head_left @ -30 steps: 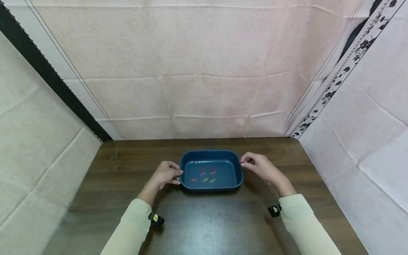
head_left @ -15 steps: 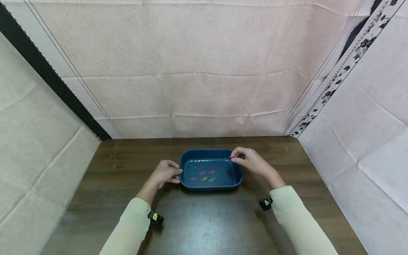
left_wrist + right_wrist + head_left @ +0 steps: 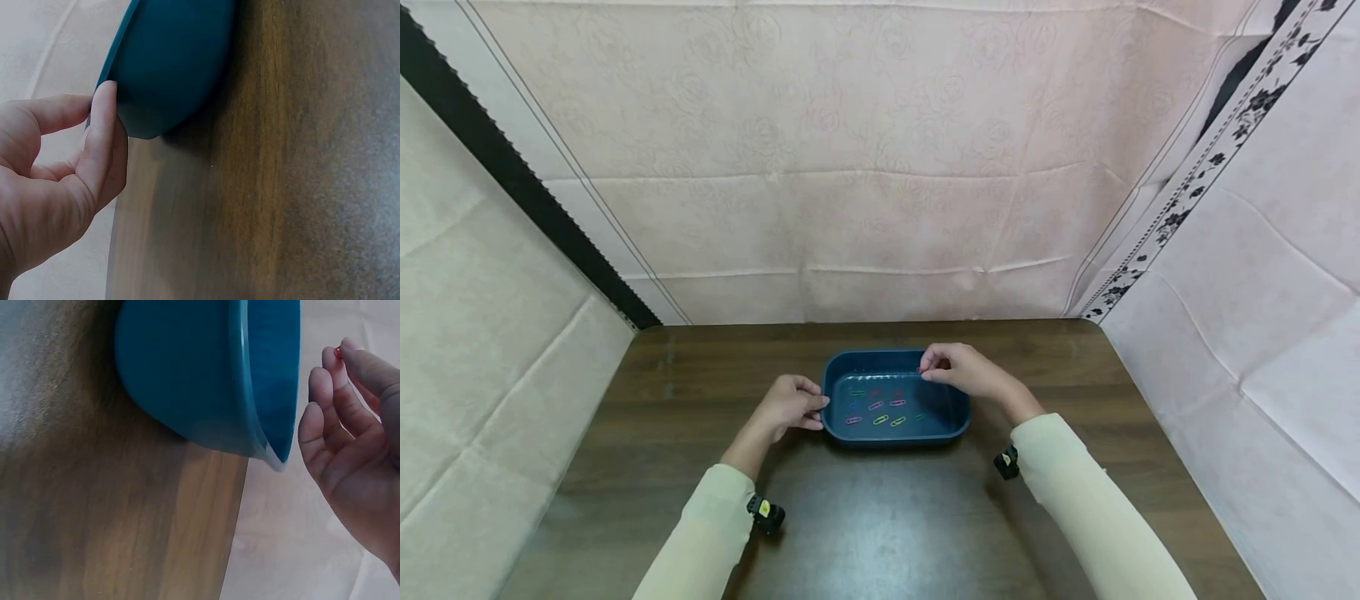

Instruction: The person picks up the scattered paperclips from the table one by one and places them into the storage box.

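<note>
A dark blue, rounded plastic tray (image 3: 897, 441) rests on the table in the head view. Inside, several paper clips lie spread over its floor, among them a pink clip (image 3: 898, 403), a yellow clip (image 3: 881, 420) and a green clip (image 3: 857, 392). My left hand (image 3: 792, 403) pinches the tray's left rim between thumb and fingers, as the left wrist view shows closely. Over the tray's back right part is my right hand (image 3: 968, 372), pinching a small red paper clip (image 3: 338, 353) at the tips of thumb and forefinger; most of that clip is hidden.
The brown wooden table (image 3: 715, 358) ends at a back edge behind the tray. Patterned cloth (image 3: 880, 167) hangs behind it, with more cloth along the left and right sides. A small black camera sits on each wrist.
My right hand has moved left from beside the tray's right rim to above its inside, carrying the red paper clip. My left hand stays on the left rim.
</note>
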A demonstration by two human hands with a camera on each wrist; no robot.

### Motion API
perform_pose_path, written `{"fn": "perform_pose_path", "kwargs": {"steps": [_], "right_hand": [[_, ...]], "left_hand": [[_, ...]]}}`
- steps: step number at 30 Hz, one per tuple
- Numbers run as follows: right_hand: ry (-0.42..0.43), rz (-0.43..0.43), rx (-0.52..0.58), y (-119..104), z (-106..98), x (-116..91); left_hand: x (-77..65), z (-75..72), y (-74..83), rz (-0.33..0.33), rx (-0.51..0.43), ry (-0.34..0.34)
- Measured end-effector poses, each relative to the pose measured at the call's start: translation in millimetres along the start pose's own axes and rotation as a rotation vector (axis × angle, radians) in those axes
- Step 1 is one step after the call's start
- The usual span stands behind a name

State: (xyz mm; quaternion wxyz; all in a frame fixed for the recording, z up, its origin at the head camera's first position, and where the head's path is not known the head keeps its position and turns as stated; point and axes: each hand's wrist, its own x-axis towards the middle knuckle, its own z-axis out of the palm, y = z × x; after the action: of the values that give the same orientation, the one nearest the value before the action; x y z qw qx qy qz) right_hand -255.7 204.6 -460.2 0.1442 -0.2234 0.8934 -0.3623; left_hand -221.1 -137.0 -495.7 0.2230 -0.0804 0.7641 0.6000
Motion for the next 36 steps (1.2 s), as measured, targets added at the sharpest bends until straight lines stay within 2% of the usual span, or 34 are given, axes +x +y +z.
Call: {"fn": "perform_pose_path", "kwargs": {"steps": [9, 17, 26, 36], "right_hand": [[-0.16, -0.017, -0.063, -4.1, 6.8, 19.4], [-0.234, 0.018, -0.137, -9.6, 14.3, 26.8], [-0.292, 0.05, -0.29, -12.0, 21.1, 36.5], [-0.362, 0.07, -0.352, -5.2, 29.8, 39.1]], "left_hand": [[0.4, 0.0, -0.2, 0.001, -0.007, -0.003], [1.6, -0.5, -1.7, -0.001, -0.007, -0.004], [1.2, -1.3, -1.2, 0.006, -0.001, -0.008], [0.9, -0.6, -0.5, -0.008, 0.0, -0.001]]}}
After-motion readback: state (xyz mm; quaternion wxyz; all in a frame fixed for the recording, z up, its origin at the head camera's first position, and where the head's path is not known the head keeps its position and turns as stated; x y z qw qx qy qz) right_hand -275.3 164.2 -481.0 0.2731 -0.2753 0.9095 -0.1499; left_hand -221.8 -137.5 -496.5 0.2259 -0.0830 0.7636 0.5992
